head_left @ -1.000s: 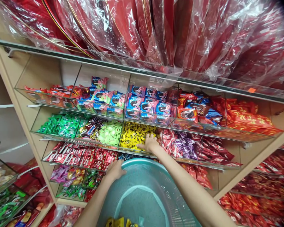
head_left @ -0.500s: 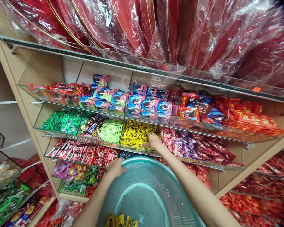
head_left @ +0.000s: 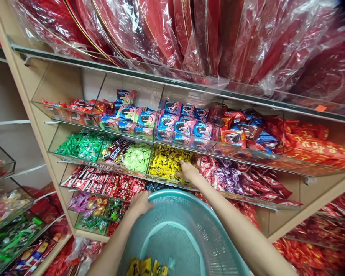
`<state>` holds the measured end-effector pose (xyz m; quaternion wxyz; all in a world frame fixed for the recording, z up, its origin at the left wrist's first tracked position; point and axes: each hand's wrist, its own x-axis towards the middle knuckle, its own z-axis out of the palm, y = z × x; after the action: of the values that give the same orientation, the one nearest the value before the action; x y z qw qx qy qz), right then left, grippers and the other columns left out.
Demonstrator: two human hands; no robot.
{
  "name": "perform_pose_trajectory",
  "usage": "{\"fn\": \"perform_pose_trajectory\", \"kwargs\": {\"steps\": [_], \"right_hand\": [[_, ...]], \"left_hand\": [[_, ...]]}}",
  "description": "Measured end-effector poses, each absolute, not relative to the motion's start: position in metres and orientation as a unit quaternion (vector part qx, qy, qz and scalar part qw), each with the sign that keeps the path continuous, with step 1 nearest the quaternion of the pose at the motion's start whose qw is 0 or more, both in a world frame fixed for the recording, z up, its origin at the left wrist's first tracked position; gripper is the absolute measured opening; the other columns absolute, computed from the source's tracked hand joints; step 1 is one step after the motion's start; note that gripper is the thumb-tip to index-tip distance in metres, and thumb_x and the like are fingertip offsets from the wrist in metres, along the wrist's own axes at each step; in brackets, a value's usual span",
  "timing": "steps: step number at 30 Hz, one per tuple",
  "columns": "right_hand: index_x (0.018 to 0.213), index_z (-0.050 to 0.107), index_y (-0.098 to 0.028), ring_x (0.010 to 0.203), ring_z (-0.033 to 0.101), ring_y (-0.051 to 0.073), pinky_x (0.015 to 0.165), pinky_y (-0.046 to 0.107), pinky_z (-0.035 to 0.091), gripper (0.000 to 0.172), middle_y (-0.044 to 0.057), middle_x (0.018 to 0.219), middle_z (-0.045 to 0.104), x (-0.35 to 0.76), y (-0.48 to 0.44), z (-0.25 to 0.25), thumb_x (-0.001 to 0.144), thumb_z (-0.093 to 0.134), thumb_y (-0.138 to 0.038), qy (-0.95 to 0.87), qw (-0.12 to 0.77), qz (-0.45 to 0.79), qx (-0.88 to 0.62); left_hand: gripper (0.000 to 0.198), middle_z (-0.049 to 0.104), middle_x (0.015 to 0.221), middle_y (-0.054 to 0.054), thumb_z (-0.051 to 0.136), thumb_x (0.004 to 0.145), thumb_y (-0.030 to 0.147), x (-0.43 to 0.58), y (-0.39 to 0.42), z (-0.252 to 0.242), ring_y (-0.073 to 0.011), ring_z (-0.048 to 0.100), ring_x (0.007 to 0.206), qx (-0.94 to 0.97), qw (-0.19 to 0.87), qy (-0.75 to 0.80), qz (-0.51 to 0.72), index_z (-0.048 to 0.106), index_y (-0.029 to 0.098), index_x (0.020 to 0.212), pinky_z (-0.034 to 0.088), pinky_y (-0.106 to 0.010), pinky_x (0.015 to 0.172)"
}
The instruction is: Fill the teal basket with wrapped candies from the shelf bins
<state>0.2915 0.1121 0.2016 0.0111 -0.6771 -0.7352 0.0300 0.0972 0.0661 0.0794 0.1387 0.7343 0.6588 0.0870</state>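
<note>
My left hand (head_left: 142,203) is closed over the far left rim of a teal plastic basket (head_left: 178,207), fingers curled on its edge. My right hand (head_left: 189,171) reaches across the basket into a compartment of yellow-wrapped candies (head_left: 168,163). Its thumb and index finger are apart and touch the candies; the other fingers are partly hidden. A few yellow-wrapped candies (head_left: 145,267) lie at the near end inside the basket.
Clear dividers split the shelves. Beside the yellow candies sit light green candies (head_left: 136,157) and purple-wrapped candies (head_left: 229,177). Blue and pink cookie packs (head_left: 186,124) lie one shelf up. Plastic-wrapped red items (head_left: 161,30) fill the top shelf. A wooden side panel (head_left: 25,103) stands at left.
The shelves have shifted slightly to the right in view. My right hand stays at the yellow candies with little change, and my left hand keeps its hold on the basket rim.
</note>
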Motion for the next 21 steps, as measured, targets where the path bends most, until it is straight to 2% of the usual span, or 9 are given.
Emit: {"fn": "perform_pose_trajectory", "kwargs": {"steps": [4,7,10,13,18,21], "right_hand": [[0.121,0.032,-0.014,0.11,0.043,0.03,0.084,0.039,0.037,0.073,0.018,0.122,0.042,0.288,0.112,0.203,0.062,0.064,-0.046,-0.736,-0.013,0.047,-0.675],[0.121,0.033,-0.014,0.111,0.043,0.03,0.084,0.037,0.038,0.078,0.018,0.121,0.043,0.287,0.118,0.203,0.057,0.07,-0.038,-0.739,-0.025,0.048,-0.671],[0.118,0.037,-0.016,0.106,0.047,0.029,0.081,0.036,0.039,0.068,0.016,0.116,0.048,0.291,0.121,0.203,0.059,0.069,-0.032,-0.751,-0.022,0.038,-0.659],[0.115,0.039,-0.017,0.103,0.049,0.029,0.079,0.037,0.039,0.055,0.016,0.112,0.05,0.296,0.119,0.202,0.067,0.061,-0.034,-0.762,-0.009,0.022,-0.647],[0.117,0.035,-0.018,0.102,0.049,0.026,0.08,0.036,0.038,0.048,0.015,0.114,0.047,0.299,0.112,0.198,0.076,0.052,-0.035,-0.769,0.006,0.006,-0.64],[0.115,0.039,-0.022,0.099,0.051,0.026,0.078,0.036,0.038,0.04,0.013,0.111,0.047,0.296,0.112,0.198,0.078,0.049,-0.033,-0.776,-0.01,0.011,-0.631]], "left_hand": [[0.03,0.065,0.091,-0.004,0.057,0.064,0.041,0.1,0.066,0.08,-0.0229,0.058,0.09,0.733,0.142,0.66,0.085,0.057,0.024,0.089,0.042,-0.027,0.071],[0.03,0.065,0.091,-0.005,0.057,0.065,0.041,0.101,0.065,0.082,-0.0231,0.058,0.089,0.733,0.146,0.659,0.084,0.057,0.023,0.089,0.042,-0.027,0.07],[0.03,0.064,0.092,-0.005,0.055,0.066,0.041,0.099,0.064,0.083,-0.023,0.058,0.089,0.733,0.145,0.659,0.086,0.056,0.023,0.089,0.042,-0.028,0.07],[0.031,0.064,0.092,-0.006,0.055,0.065,0.041,0.097,0.064,0.081,-0.0232,0.058,0.088,0.731,0.142,0.663,0.081,0.056,0.023,0.089,0.042,-0.028,0.068],[0.032,0.064,0.093,-0.005,0.056,0.064,0.042,0.097,0.066,0.081,-0.0233,0.058,0.09,0.728,0.146,0.664,0.083,0.056,0.023,0.091,0.041,-0.027,0.069],[0.035,0.064,0.094,-0.005,0.056,0.064,0.042,0.099,0.067,0.082,-0.0232,0.057,0.091,0.728,0.148,0.664,0.084,0.056,0.023,0.093,0.041,-0.027,0.07]]}}
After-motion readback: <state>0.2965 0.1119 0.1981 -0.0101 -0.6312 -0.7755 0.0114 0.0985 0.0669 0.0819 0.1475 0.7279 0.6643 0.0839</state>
